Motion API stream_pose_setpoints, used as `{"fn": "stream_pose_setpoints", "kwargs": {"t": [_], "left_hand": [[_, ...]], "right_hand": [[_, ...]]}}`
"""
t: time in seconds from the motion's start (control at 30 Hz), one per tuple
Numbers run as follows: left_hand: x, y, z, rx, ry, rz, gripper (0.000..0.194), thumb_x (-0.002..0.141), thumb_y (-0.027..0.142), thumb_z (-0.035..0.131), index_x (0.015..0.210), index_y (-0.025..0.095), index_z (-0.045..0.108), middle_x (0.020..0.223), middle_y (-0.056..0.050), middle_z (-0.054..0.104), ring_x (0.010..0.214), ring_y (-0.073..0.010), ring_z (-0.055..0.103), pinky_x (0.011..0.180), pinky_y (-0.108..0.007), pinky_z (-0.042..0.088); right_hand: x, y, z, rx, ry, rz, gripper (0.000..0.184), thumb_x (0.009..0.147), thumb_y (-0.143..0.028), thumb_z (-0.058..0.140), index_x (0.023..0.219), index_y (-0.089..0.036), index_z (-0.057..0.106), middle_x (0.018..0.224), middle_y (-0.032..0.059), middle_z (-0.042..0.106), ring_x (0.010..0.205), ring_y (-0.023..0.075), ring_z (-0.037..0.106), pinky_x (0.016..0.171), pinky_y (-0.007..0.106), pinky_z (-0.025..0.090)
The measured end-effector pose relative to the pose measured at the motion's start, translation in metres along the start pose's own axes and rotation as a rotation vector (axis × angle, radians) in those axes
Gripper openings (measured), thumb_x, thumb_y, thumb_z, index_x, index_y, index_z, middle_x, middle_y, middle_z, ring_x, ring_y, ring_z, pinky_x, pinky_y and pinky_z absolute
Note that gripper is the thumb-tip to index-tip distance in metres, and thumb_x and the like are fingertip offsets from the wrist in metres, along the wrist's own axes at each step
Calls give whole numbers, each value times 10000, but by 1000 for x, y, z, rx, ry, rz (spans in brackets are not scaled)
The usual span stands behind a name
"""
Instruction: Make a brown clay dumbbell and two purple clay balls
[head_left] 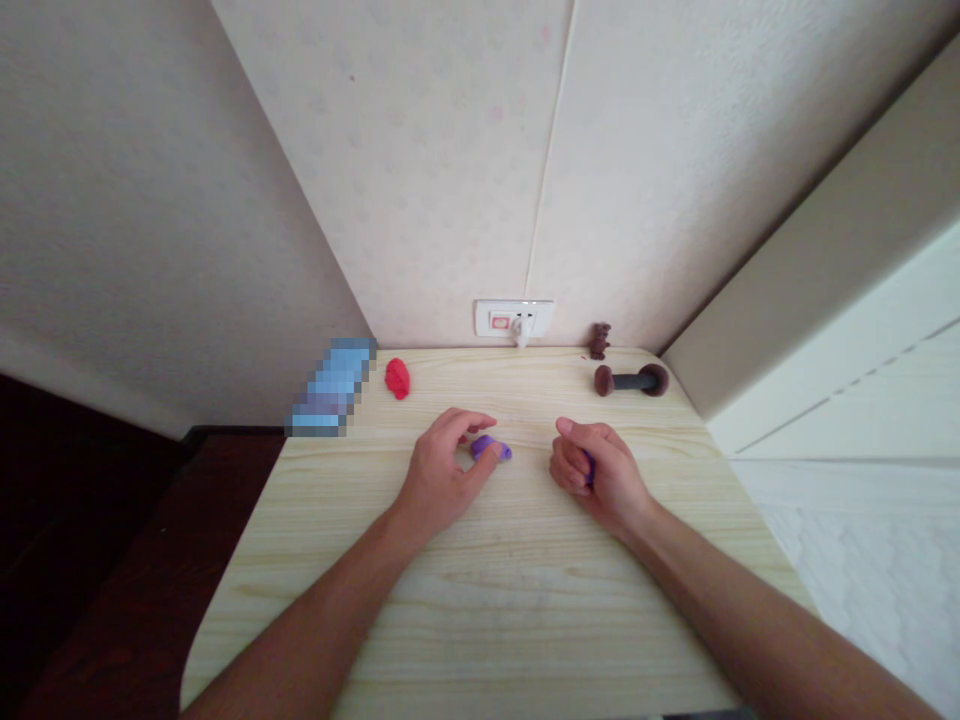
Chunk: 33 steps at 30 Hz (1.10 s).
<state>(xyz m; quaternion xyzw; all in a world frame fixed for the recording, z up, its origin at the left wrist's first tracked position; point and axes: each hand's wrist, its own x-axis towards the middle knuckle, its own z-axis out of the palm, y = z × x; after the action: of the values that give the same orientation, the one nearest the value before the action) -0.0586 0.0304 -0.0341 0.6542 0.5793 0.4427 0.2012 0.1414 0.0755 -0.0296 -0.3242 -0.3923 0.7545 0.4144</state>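
A small lump of purple modelling clay lies on the wooden tabletop. My left hand curves around its left side, fingers apart, and the thumb overlaps the lump's right part. Whether the thumb presses on it I cannot tell. To the right, my right hand is closed in a fist with its thumb up. A bit of purple clay shows between the fingers and the palm; the rest of that piece is hidden.
A red clay-like lump lies at the back left, beside a pixelated blue rectangle. A dumbbell-shaped object and a small brown figurine stand back right. Behind the table, a plug sits in the wall socket.
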Motion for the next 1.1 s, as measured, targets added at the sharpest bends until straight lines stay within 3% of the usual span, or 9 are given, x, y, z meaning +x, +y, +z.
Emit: {"fn": "stream_pose_setpoints", "kwargs": {"t": [0.53,0.7,0.83,0.97,1.1], "left_hand": [[0,1,-3,-43,29,-28,167,896,220,637,1053,193,686,1019,-60,715,926,-195,662,820,-335,525],[-3,2,-5,-234,95,-93,223,978,342,546,1076,196,683,1059,-73,714,1012,-219,667,906,-355,517],[-4,10,-4,-451,143,-170,254,976,382,545,1079,191,677,1059,-67,700,1018,-210,651,915,-337,510],[1,23,-1,-776,127,-330,284,942,416,563,1078,182,651,1098,-88,694,1041,-213,659,969,-368,519],[8,46,-1,-943,12,-464,478,976,562,366,1115,180,618,1120,-135,717,1049,-246,706,966,-454,557]], "right_hand": [[2,1,1,-61,44,-43,559,818,-418,753,428,-202,414,364,-65,354,341,51,254,398,261,125],[5,3,1,-148,52,-97,424,880,-474,654,591,-167,620,515,-4,537,437,91,422,431,250,255],[4,4,5,-286,51,-134,368,914,-493,636,830,-147,730,523,-16,544,461,102,431,462,247,281],[-2,-3,18,-402,58,-237,311,930,-464,641,955,-169,735,645,-1,593,574,130,504,577,269,400],[-10,-15,45,-703,17,-552,242,1017,-354,505,1115,-223,684,1010,77,675,921,199,616,853,346,497]]}}
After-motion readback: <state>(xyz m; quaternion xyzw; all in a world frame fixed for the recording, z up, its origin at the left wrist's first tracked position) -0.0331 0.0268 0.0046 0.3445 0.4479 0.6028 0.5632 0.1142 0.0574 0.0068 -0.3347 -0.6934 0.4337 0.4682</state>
